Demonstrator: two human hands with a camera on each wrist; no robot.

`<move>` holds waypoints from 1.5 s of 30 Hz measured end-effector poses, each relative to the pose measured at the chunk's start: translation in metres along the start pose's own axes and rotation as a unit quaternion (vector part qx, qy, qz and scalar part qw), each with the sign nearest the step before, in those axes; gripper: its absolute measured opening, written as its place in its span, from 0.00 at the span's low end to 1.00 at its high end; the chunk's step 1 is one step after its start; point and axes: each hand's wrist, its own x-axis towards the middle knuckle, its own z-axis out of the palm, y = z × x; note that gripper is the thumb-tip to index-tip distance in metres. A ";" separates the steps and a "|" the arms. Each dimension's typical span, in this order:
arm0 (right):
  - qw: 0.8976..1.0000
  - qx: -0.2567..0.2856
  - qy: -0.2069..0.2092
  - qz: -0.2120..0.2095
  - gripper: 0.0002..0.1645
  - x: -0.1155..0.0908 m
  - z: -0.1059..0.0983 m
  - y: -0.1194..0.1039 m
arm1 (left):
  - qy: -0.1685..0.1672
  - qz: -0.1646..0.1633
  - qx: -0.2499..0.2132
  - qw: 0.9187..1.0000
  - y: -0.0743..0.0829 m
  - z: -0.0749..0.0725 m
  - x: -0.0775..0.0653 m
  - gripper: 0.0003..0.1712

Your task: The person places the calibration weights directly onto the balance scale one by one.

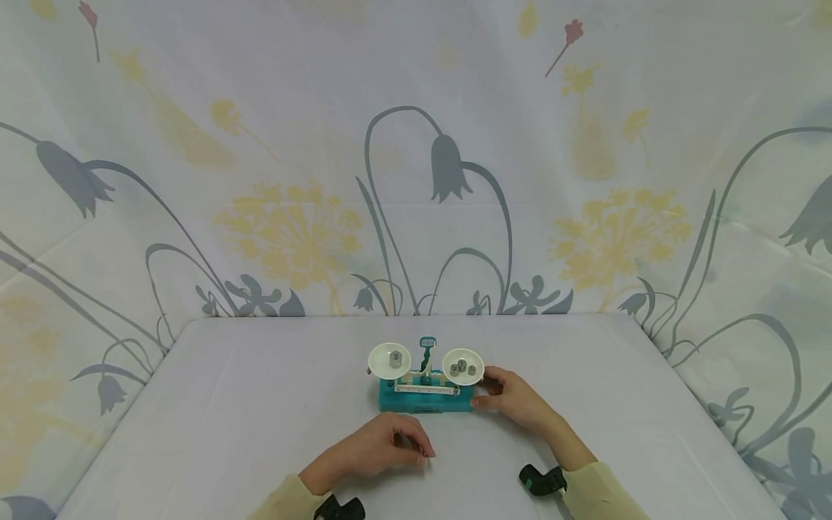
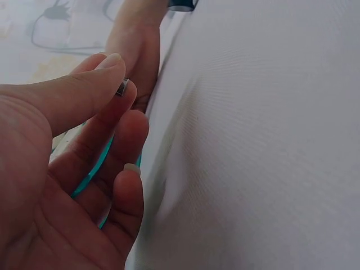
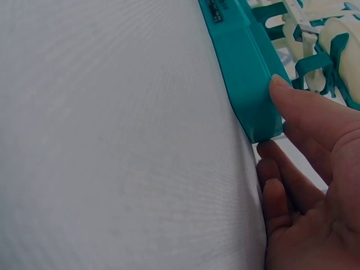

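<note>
A toy balance scale with a teal base (image 1: 424, 404) stands on the table in the head view. Its left white pan (image 1: 378, 365) carries a grey metal weight (image 1: 395, 358); several small metal nuts or weights (image 1: 462, 365) lie in the right pan (image 1: 477, 370). My right hand (image 1: 520, 403) grips the base's right end, thumb on the front side and fingers bent around the end. In front of the scale, my left hand (image 1: 386, 445) pinches a tiny shiny metal piece (image 2: 122, 87) between thumb and index finger. The fingers cover most of that piece.
The table (image 1: 260, 390) is covered with a white cloth. Behind it hangs a flower-patterned curtain (image 1: 416, 238), which also runs along both sides. A black wrist camera (image 1: 542, 479) sits on the right wrist and another (image 1: 339, 508) on the left.
</note>
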 end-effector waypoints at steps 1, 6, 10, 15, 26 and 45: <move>1.000 0.001 0.000 0.001 0.38 0.000 0.000 0.000 | 0.001 0.000 0.003 1.000 0.000 0.000 0.000 0.06; 1.000 0.000 0.000 -0.001 0.37 0.000 0.001 0.000 | 0.004 0.006 0.005 1.000 0.001 -0.003 0.000 0.06; 1.000 -0.003 0.004 -0.003 0.36 0.001 0.001 0.001 | 0.011 0.015 0.007 1.000 0.002 -0.004 0.000 0.07; 1.000 0.001 0.007 0.003 0.36 0.001 0.001 0.002 | 0.014 0.022 0.016 1.000 0.004 -0.007 -0.001 0.06; 1.000 0.004 0.000 0.010 0.37 0.000 0.001 0.001 | 0.028 -0.003 0.041 0.999 0.007 -0.016 -0.003 0.06; 1.000 0.013 0.001 0.003 0.36 0.000 0.001 0.001 | 0.063 -0.007 0.066 0.996 0.013 -0.034 -0.013 0.07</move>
